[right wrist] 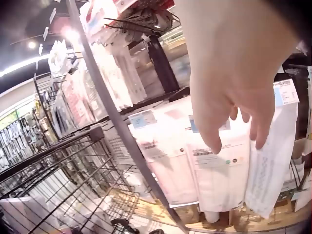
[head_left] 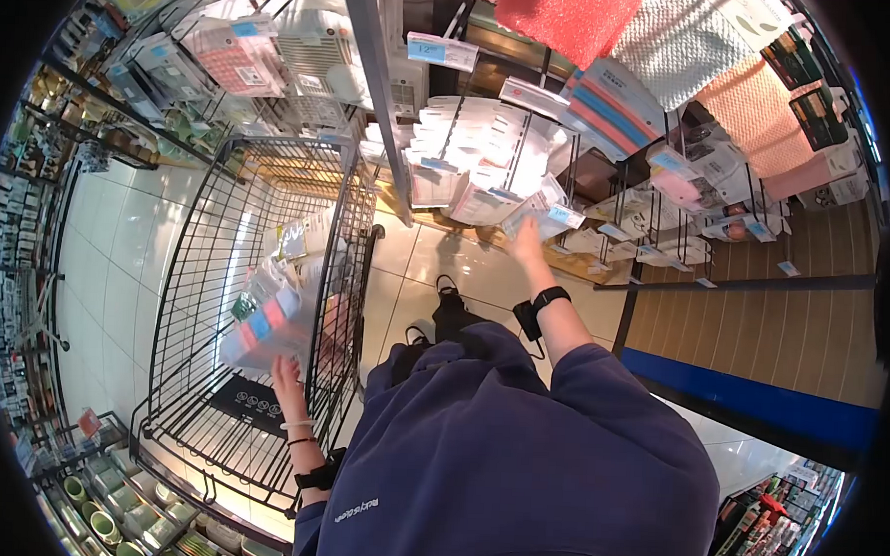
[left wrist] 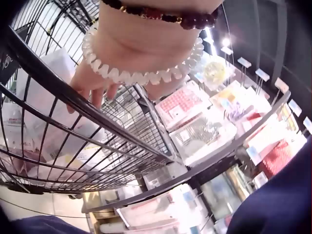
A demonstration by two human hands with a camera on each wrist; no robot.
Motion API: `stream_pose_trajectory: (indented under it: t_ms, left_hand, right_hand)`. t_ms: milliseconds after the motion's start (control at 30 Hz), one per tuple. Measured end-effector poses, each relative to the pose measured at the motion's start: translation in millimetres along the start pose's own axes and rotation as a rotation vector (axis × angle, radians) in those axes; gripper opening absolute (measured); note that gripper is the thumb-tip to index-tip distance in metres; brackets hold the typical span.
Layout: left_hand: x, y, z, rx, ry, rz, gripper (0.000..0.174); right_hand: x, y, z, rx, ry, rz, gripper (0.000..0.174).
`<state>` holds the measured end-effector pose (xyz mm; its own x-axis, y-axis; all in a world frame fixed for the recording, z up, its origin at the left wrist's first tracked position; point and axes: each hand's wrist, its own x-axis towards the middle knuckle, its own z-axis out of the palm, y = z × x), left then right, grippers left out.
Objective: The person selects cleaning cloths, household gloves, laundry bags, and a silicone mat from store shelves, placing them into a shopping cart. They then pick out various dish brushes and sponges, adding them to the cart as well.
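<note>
My left hand [head_left: 288, 388] reaches into the shopping cart [head_left: 185, 298], its fingertips right at a clear-wrapped pack with pink and blue bands [head_left: 275, 316]. In the left wrist view, its loose fingers [left wrist: 92, 90] hang just past the cart's black rim, near a whitish pack [left wrist: 46, 97]. At the rack, my right hand [head_left: 527, 246] is in front of hanging white packs [right wrist: 219, 180]. From the right wrist its thumb and fingers [right wrist: 263, 126] point down, spread and fairly straight, over the front of those packs. A pale pack with a blue tag [right wrist: 273, 161] hangs beside its fingers.
Red and grey textured cloths [head_left: 572, 23] hang above the right hand. A dark upright post [head_left: 378, 99] stands between cart and rack. Price tags on hooks [head_left: 443, 52] stick out. Green pots and cups [head_left: 103, 521] stand on a shelf at lower left.
</note>
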<state>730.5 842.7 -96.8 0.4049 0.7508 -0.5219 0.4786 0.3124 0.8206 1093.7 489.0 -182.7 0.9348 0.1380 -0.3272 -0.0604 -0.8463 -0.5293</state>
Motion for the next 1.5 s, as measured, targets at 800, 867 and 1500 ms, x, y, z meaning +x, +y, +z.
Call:
stream_pose_trajectory:
  t_ms: [800,867,1500]
  left_hand:
    - [-1.5,1.8,39.0,0.693,0.039,0.230,0.038]
    - [1.4,-4.3,36.7,0.691,0.052,0.282,0.038]
    - [-7.2,5.0,49.3,0.911,0.209,0.354,0.036]
  right_hand:
    - [139.5,22.1,-35.2,-0.349,0.252,-0.219,0.086]
    - [134.3,17.4,-39.4,-0.336,0.249,-0.212,0.087]
    - [68.2,-48.4,-91.7,0.202,0.480,-0.648,0.068]
